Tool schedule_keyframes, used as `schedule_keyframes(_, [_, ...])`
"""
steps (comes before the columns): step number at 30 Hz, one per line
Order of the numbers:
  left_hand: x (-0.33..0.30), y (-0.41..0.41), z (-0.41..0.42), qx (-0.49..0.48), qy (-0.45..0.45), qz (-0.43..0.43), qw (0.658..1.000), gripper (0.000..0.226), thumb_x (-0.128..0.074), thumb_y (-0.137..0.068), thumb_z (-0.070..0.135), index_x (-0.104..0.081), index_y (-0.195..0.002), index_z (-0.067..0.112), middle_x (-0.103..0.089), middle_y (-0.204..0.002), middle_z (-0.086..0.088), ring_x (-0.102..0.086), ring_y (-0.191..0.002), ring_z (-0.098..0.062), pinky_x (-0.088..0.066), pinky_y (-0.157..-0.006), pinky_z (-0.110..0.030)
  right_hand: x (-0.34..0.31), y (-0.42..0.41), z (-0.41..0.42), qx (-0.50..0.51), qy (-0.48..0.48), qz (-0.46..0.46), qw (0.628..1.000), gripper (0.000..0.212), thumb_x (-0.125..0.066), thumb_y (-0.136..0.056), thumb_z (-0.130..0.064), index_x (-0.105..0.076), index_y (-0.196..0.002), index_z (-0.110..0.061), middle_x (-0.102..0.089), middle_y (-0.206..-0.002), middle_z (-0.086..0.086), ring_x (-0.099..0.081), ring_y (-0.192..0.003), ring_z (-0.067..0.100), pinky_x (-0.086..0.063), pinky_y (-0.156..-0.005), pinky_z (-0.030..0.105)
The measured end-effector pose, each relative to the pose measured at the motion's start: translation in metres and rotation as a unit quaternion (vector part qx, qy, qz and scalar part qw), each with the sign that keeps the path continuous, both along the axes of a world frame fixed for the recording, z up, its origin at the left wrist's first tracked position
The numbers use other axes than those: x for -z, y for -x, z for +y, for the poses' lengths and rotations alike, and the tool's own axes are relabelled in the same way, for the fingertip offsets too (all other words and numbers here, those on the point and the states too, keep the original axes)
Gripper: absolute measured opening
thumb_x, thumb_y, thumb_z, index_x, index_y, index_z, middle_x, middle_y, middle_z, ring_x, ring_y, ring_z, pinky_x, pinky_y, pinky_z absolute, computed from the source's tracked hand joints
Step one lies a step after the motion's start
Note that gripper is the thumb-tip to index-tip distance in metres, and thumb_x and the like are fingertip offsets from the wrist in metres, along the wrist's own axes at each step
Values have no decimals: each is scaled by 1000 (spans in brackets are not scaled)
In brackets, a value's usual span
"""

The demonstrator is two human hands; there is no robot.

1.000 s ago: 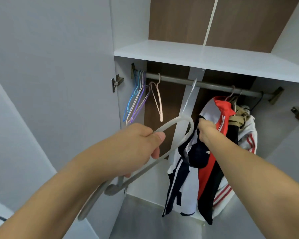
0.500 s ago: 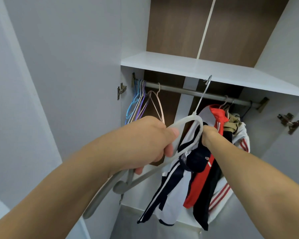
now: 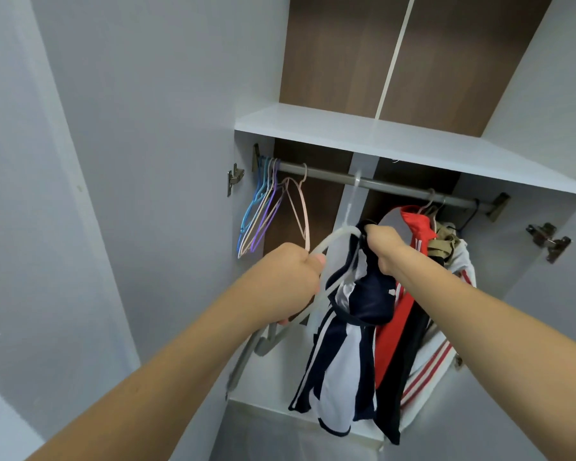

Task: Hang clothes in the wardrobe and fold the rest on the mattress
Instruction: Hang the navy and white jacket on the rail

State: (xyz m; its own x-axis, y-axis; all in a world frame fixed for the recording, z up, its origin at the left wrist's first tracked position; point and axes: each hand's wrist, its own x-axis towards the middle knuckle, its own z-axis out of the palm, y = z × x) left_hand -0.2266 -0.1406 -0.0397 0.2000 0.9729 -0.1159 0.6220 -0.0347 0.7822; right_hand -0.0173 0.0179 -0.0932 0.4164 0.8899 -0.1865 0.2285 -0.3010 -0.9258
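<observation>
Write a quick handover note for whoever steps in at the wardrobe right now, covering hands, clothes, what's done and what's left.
Left hand grips the white hanger by its shoulder.
Right hand holds the navy and white garment bunched at the hanger's top.
The hanger's hook is up at the wardrobe rail; blur hides whether it has caught.
Done: a red garment and others hang on the rail's right side.
Spare empty hangers hang on its left end.
Left: seat the hook, let go, straighten the garment. The mattress is out of view, so folding progress is unknown.
</observation>
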Motion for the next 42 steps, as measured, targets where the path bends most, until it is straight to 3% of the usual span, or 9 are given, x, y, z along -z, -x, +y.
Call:
schedule_keyframes(12, [-1,7,11,132,60,-33,989,47,-43,-103,43,-58,-67,18,-44,-49,-2,-34,-33,-17,-34,-37,-15,-16,-21,-34,-2,-117,-84,990,25,-39,-91,-15,-60,-98,-5,-66,-97,25,-63,-89,45,-52,-79,55])
schedule_keyframes(18, [28,-24,35,10,24,-78,997,47,-39,-103,42,-59,-72,15,-48,-58,-5,-42,-36,-19,-43,-55,-30,-14,2,-41,-25,-153,107,982,28,-41,-96,-14,-68,-102,-13,-71,-92,11,-67,-79,23,-50,-65,29])
schedule_keyframes(23, [36,-9,36,50,-14,-106,993,50,-41,-100,50,-59,-62,23,-43,-46,6,-40,-34,-12,-41,-40,-23,-14,-4,-52,-113,-180,-83,974,28,-42,-99,-22,-61,-78,-26,-64,-95,7,-61,-87,23,-48,-73,34])
schedule_keyframes(29, [7,38,42,106,-75,-93,987,49,-44,-99,51,-60,-63,23,-44,-48,7,-39,-39,-9,-38,-41,-23,-32,-14,-50,-220,-337,-338,851,23,-41,-93,-21,-59,-84,-10,-57,-90,5,-52,-89,25,-42,-80,42])
schedule_keyframes(31, [-2,40,49,54,-188,70,978,44,-41,-102,47,-58,-70,22,-55,-58,8,-51,-52,-9,-40,-52,-27,-38,-15,-48,-235,-341,-332,848,26,-40,-96,-21,-54,-76,-30,-52,-79,-4,-51,-81,24,-41,-75,43])
schedule_keyframes(33, [-5,35,51,-50,-371,269,887,17,-46,-101,32,-59,-95,23,-63,-90,0,-58,-79,-19,-44,-68,-35,-39,-13,-44,-234,-331,-301,863,32,-41,-101,-20,-55,-80,-40,-58,-82,0,-55,-84,27,-43,-78,43])
schedule_keyframes(36, [14,11,36,-97,-570,251,776,46,-54,-77,5,-59,-122,13,-55,-118,-13,-51,-103,-33,-39,-92,-46,-38,-12,-35,-199,-305,-205,908,24,-44,-103,-22,-68,-104,-17,-67,-108,11,-60,-103,26,-46,-95,44])
schedule_keyframes(39, [48,-13,31,83,-552,108,823,49,-63,-79,14,-58,-128,9,-54,-129,-8,-50,-114,-27,-35,-100,-36,-42,-10,-35,-179,-292,-154,927,24,-48,-102,-21,-66,-114,-12,-68,-111,6,-61,-106,19,-46,-97,39])
schedule_keyframes(42, [83,-27,43,154,-419,169,879,75,-64,-85,41,-37,-150,15,-44,-146,0,-38,-135,-19,-19,-116,-34,-46,-7,-36,-159,-293,-156,930,19,-54,-98,-25,-65,-108,-13,-67,-99,0,-61,-93,15,-49,-85,35])
